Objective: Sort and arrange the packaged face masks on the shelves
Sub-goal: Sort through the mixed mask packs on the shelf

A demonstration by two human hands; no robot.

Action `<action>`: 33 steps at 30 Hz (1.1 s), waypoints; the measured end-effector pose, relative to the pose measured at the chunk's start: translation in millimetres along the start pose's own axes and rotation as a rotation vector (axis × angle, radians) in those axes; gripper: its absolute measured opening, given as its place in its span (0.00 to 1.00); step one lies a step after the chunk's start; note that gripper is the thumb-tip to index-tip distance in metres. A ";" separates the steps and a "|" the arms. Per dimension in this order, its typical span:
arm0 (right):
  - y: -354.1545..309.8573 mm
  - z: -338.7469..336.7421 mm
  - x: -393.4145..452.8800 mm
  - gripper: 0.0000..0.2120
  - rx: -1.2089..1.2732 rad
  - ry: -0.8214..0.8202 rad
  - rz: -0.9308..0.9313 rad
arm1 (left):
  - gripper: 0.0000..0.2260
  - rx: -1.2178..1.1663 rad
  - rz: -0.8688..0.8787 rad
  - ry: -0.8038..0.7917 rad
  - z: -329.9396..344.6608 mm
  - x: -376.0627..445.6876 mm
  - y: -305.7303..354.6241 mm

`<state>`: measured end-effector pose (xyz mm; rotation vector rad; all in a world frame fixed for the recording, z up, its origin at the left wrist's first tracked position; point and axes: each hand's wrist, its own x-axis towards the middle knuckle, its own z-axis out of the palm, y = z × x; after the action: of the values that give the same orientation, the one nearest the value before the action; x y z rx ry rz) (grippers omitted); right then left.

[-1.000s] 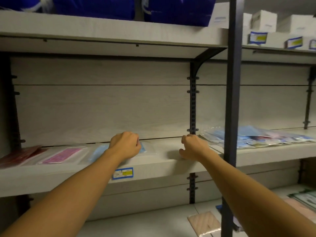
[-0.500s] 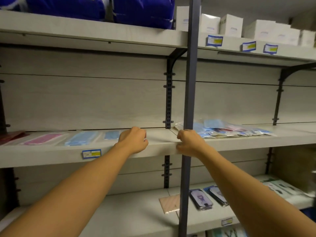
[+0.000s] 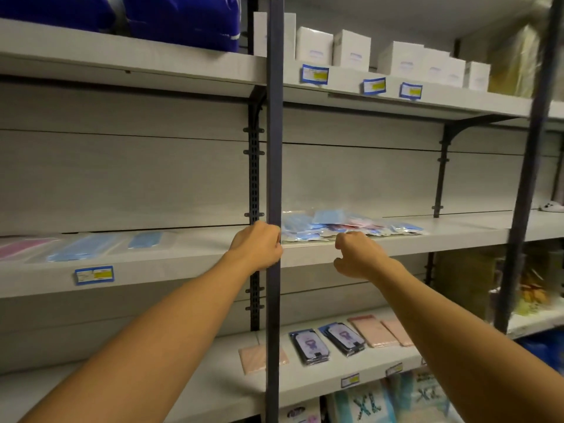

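Behind the dark post (image 3: 274, 178), left hand (image 3: 256, 247) partly hidden.

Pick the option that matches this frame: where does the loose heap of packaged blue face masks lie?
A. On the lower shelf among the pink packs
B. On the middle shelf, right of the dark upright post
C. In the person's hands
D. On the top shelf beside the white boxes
B: the heap of packaged masks lies on the middle shelf, just right of the dark upright post, beyond the right hand.

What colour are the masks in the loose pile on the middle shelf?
Mostly light blue, with a few pink or red ones mixed in the pile of masks; head view.
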<state>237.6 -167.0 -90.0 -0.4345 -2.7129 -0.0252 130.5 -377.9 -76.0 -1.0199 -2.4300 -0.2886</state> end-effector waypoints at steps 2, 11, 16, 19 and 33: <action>16.5 -1.0 1.9 0.17 -0.014 -0.011 0.021 | 0.08 -0.021 0.015 -0.019 5.4 8.8 15.0; 80.2 18.6 37.6 0.18 -0.039 -0.022 0.069 | 0.10 -0.090 0.054 -0.040 44.0 75.7 52.3; 117.0 22.8 73.6 0.16 -0.064 -0.003 0.087 | 0.11 -0.125 0.000 -0.040 62.5 129.9 58.0; 139.8 17.4 95.4 0.14 -0.090 0.009 0.097 | 0.10 -0.157 -0.038 -0.034 73.1 159.7 59.5; 217.9 37.9 189.7 0.13 0.081 0.064 0.196 | 0.08 -0.244 -0.271 -0.061 122.8 256.5 63.7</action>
<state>123.5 99.7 -62.0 -0.6608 -2.5865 0.1222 -22.1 -130.9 -50.1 -0.8020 -2.6366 -0.6687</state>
